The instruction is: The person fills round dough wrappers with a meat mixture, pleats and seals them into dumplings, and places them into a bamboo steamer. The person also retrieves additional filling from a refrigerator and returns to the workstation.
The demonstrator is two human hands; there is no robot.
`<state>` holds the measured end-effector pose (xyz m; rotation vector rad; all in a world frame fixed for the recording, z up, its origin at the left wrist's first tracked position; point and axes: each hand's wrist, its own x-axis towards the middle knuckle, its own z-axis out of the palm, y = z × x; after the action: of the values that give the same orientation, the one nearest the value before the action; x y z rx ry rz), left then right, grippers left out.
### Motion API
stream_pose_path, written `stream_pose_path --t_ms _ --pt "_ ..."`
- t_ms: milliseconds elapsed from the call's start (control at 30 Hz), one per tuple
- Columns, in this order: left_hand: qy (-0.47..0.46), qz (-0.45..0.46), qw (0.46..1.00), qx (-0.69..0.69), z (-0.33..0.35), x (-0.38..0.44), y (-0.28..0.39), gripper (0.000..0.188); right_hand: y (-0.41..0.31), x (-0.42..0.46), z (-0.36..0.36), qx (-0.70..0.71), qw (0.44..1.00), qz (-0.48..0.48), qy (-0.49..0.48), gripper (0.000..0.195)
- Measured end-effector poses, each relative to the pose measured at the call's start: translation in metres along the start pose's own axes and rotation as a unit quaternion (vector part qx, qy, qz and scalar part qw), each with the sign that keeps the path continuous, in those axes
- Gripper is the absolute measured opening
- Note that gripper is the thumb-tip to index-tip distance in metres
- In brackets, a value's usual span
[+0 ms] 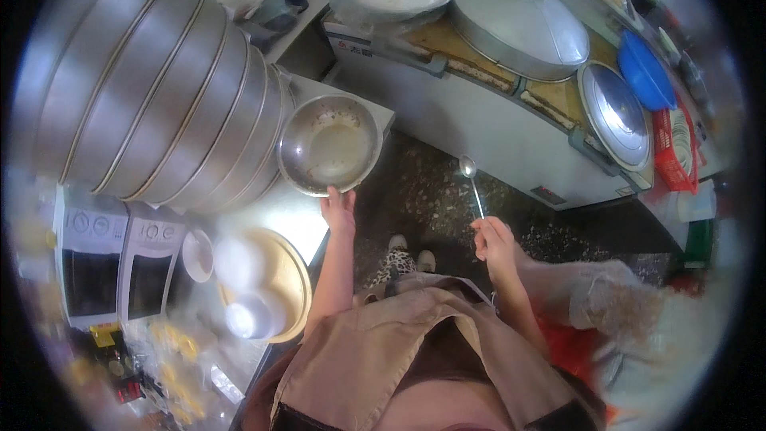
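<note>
My left hand (339, 209) grips the near rim of a round metal bowl (330, 143), its thumb and fingers at the edge. The bowl is tilted so its inside shows, with a pale film at the bottom and brownish residue on the far wall. It is at the corner of a white counter, beside a tall stack of steamers. My right hand (494, 243) is closed around the handle of a metal spoon (468, 166), held over the dark floor with the spoon's bowl pointing away from me. Spoon and metal bowl are apart.
Large metal steamer tiers (161, 84) rise at the left. A yellowish round tray (302, 293) with white bowls lies on the left counter. Across the floor stands a white chest-like cabinet (479, 126), carrying a big lidded pan (514, 18), a round lid (616, 114) and a blue basin (646, 69).
</note>
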<state>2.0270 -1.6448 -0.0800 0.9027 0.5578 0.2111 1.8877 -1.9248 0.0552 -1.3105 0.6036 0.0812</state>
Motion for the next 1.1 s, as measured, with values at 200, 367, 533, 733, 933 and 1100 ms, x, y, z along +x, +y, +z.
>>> stream_pose_path --t_ms 200,367,533,733,933,1100 --pt "-0.325 0.190 0.585 0.718 -0.067 -0.002 -0.039 0.033 -0.006 0.048 0.011 0.043 0.993 -0.046 0.096 0.025" --pt "-0.170 -0.129 0.417 0.884 -0.152 -0.010 -0.038 0.055 0.006 0.080 0.023 0.014 0.999 0.022 0.041 0.018" --pt "-0.091 -0.160 0.408 0.894 -0.215 -0.037 -0.040 0.050 0.022 0.094 0.032 0.031 0.994 0.099 0.024 0.020" --pt "-0.069 -0.238 0.491 0.835 -0.293 -0.039 -0.028 0.046 0.024 0.106 0.048 0.010 0.992 0.125 0.025 0.022" --pt "0.007 -0.228 0.418 0.879 -0.348 -0.084 -0.016 0.038 0.038 0.111 0.045 -0.019 0.992 0.123 -0.013 0.019" --pt "0.125 -0.013 0.345 0.930 -0.368 -0.086 -0.012 0.034 0.064 0.103 0.012 -0.045 0.986 0.152 -0.041 0.018"
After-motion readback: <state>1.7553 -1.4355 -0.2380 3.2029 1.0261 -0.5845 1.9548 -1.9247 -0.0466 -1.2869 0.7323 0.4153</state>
